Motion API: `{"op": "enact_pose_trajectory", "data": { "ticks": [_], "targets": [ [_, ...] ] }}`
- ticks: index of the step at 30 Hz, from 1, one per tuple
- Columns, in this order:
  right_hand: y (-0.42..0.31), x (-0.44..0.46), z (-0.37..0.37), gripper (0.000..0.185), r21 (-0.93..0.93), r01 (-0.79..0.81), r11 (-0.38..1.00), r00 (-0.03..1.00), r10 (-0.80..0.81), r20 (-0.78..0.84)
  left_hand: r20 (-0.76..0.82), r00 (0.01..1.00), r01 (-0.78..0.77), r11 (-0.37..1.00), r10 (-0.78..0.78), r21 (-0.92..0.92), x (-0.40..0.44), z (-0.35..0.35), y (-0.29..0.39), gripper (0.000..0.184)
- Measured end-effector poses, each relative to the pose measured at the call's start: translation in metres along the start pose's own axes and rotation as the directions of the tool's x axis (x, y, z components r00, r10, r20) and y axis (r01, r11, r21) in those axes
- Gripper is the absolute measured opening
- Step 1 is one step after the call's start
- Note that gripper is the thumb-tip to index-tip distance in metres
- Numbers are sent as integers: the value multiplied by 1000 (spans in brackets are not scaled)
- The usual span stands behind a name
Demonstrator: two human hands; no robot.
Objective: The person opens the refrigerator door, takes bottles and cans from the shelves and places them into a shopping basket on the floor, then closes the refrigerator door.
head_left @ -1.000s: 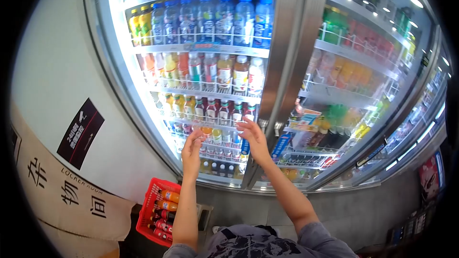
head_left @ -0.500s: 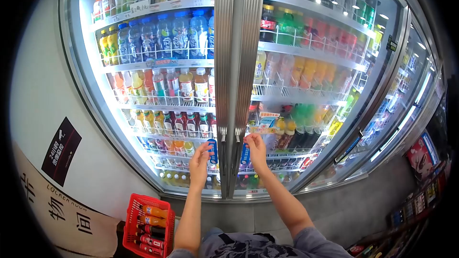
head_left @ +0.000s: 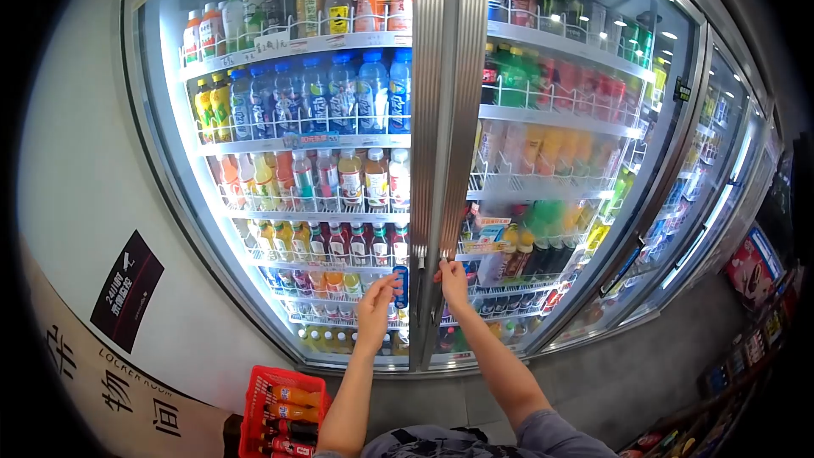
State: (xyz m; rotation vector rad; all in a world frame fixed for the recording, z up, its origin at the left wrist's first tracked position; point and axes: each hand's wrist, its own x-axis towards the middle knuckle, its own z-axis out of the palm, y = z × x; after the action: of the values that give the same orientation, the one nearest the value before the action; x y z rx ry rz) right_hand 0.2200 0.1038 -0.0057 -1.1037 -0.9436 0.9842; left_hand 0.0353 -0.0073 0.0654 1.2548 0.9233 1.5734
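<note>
Two glass doors of a lit drinks fridge stand closed, with metal frames meeting in the middle. My right hand (head_left: 454,282) is closed at the lower handle area of the right door frame (head_left: 462,144), its fingertips against the edge. Beside the left door frame (head_left: 428,144), my left hand (head_left: 378,298) has its fingers bent near a blue label (head_left: 401,287); whether it touches the glass I cannot tell. Behind the glass, shelves hold rows of bottles, among them blue-capped bottles (head_left: 342,97) and, lower down, dark red bottles (head_left: 337,243).
A red basket (head_left: 251,416) with orange and dark bottles stands on the floor at the lower left. A black sign (head_left: 127,291) is on the white wall. More fridge doors run off to the right, and a product rack (head_left: 746,356) stands at the lower right.
The doors, first blurred and further right, now stand near the middle of the view. My right hand has gone from spread fingers to closed at the door edge. My left hand has come closer to it.
</note>
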Motion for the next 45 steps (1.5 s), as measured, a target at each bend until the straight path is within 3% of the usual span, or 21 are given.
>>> {"op": "enact_pose_trajectory", "data": {
  "ticks": [5, 7, 10, 12, 15, 18, 23, 26, 32, 33, 35, 38, 39, 41, 45],
  "targets": [
    [10, 3, 4, 26, -61, 11, 998, 999, -14, -42, 76, 997, 27, 999, -28, 19, -23, -25, -2, 29],
    [34, 17, 2, 27, -196, 65, 978, 994, -81, -71, 75, 997, 23, 1000, -23, -2, -32, -33, 4, 29],
    [28, 16, 6, 24, -161, 130, 978, 988, -141, -59, 74, 996, 53, 999, -53, 4, -43, -43, 18, 29],
    [30, 17, 7, 24, -138, 85, 987, 994, -94, -62, 78, 996, 52, 999, -52, 10, -48, -52, 16, 29],
    [49, 24, 9, 23, -246, 185, 952, 963, -225, -147, 105, 991, 81, 996, -77, -27, -55, -62, 17, 29],
    [36, 11, 7, 31, -272, 80, 959, 982, -123, -143, 137, 988, 72, 997, -73, 10, -54, -70, 15, 28],
    [32, -26, -3, 29, -330, 65, 942, 967, -141, -214, 114, 988, 105, 994, -100, -37, -54, -74, 2, 28],
    [12, -71, -17, 29, -337, 64, 939, 972, -135, -190, 125, 985, 128, 990, -121, -51, -53, -54, -1, 28],
    [-20, -152, -43, 28, -511, 176, 842, 879, -367, -303, 230, 971, 87, 993, -67, -79, -68, 24, 9, 26],
    [-37, -170, -51, 28, -515, 168, 841, 871, -371, -323, 251, 966, 86, 993, -64, -77, -75, 36, 9, 26],
    [-66, -205, -62, 28, -429, 5, 903, 944, -146, -296, 276, 959, 90, 991, -61, -95, -93, 60, 12, 27],
    [-71, -246, -99, 25, -443, 48, 895, 911, -221, -349, 324, 942, 134, 983, -88, -125, -128, 95, 6, 27],
    [-70, -255, -109, 24, -485, 125, 865, 881, -322, -347, 305, 950, 107, 987, -68, -116, -137, 102, 7, 26],
    [-67, -274, -131, 23, -481, 107, 870, 874, -313, -372, 246, 967, 109, 984, -73, -138, -158, 119, 12, 20],
    [-93, -319, -168, 21, -463, 53, 885, 855, -280, -436, 273, 959, 128, 974, -74, -188, -199, 150, 23, 15]
  ]
}}
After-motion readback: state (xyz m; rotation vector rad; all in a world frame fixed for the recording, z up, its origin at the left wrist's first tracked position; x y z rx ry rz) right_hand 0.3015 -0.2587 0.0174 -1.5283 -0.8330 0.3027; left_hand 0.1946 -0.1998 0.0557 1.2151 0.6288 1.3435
